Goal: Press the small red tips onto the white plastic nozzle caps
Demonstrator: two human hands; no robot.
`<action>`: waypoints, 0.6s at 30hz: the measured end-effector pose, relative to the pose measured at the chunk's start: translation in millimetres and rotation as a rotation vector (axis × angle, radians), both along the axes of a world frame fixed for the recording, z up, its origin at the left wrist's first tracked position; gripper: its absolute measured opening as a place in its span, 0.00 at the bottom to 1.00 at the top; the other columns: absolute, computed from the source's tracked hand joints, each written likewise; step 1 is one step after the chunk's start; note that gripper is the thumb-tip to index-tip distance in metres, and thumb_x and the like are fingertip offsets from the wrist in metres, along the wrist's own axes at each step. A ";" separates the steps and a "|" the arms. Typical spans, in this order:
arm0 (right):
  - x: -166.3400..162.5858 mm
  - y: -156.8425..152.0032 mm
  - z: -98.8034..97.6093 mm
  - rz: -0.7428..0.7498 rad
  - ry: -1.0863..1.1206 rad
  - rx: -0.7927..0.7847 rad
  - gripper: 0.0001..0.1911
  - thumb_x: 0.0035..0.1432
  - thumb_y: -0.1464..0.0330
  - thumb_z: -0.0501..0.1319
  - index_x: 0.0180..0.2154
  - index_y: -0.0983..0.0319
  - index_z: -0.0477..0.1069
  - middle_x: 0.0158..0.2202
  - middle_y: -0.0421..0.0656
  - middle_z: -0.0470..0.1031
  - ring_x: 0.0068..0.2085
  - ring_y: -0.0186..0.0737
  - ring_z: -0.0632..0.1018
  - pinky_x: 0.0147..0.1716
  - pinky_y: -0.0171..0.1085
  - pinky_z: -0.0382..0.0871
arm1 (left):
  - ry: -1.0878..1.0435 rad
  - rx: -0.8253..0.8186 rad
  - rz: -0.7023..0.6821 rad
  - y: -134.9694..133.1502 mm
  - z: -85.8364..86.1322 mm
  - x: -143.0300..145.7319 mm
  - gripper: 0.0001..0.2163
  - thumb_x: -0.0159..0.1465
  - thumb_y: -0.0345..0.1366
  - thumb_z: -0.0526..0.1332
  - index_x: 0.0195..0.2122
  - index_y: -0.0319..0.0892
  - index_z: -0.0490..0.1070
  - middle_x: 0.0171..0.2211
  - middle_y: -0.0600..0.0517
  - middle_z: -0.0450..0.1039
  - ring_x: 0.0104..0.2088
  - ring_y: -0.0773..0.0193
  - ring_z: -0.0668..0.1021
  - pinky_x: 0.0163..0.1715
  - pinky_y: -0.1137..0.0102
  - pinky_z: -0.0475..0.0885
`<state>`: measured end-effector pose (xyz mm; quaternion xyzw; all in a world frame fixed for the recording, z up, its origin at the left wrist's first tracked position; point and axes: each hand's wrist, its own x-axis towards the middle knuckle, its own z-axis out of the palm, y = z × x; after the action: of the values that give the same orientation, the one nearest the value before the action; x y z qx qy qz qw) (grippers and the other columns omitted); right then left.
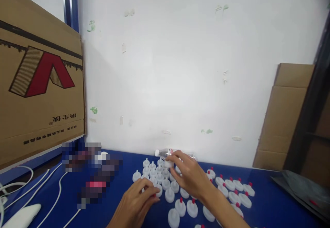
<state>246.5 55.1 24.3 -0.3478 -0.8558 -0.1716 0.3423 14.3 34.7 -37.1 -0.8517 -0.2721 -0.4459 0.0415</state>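
Observation:
Many small white plastic caps (160, 180) stand in a cluster on the blue table (270, 204); several on the right carry red tips (233, 197). My right hand (188, 176) reaches over the cluster, its fingertips pinching a white cap (168, 163) at the far edge. My left hand (138, 204) rests at the near left of the cluster, fingers curled together around a small piece with a bit of red at the fingertips. A clear plastic bottle (165, 151) lies on its side by the wall, just beyond my right hand.
A large cardboard box (38, 83) stands at the left. Flat cardboard (283, 118) leans at the right beside a dark frame (306, 118). White cables (51, 186) and a white device (20, 216) lie at the near left. A white wall (180, 66) closes the back.

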 end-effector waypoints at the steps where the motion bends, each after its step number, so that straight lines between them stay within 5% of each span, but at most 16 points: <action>1: -0.8 -7.9 -4.0 0.016 -0.025 0.040 0.15 0.65 0.77 0.55 0.51 0.60 0.69 0.45 0.47 0.77 0.43 0.42 0.80 0.42 0.39 0.75 | -0.012 -0.015 0.001 -0.3 1.5 -0.3 0.14 0.77 0.41 0.52 0.42 0.45 0.76 0.35 0.52 0.77 0.33 0.65 0.79 0.33 0.75 0.75; 7: -1.4 -36.1 -24.9 0.031 -0.116 0.149 0.28 0.55 0.87 0.48 0.50 0.58 0.70 0.46 0.45 0.80 0.39 0.41 0.82 0.38 0.38 0.75 | -0.115 -0.159 -0.006 -2.5 6.5 -1.5 0.13 0.76 0.45 0.56 0.39 0.47 0.77 0.34 0.54 0.78 0.34 0.65 0.81 0.36 0.74 0.75; 18: -14.4 -41.7 -30.3 0.162 -0.051 0.140 0.14 0.67 0.80 0.55 0.47 0.60 0.72 0.45 0.46 0.82 0.41 0.39 0.83 0.41 0.36 0.76 | -0.208 -0.192 -0.020 -5.1 12.2 -1.9 0.14 0.73 0.47 0.60 0.41 0.47 0.83 0.35 0.52 0.84 0.35 0.63 0.85 0.38 0.74 0.80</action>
<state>232.1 13.4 -6.0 -0.2481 -0.8756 -0.2115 0.3565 12.4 29.6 -24.9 -0.8035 -0.3080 -0.5041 -0.0732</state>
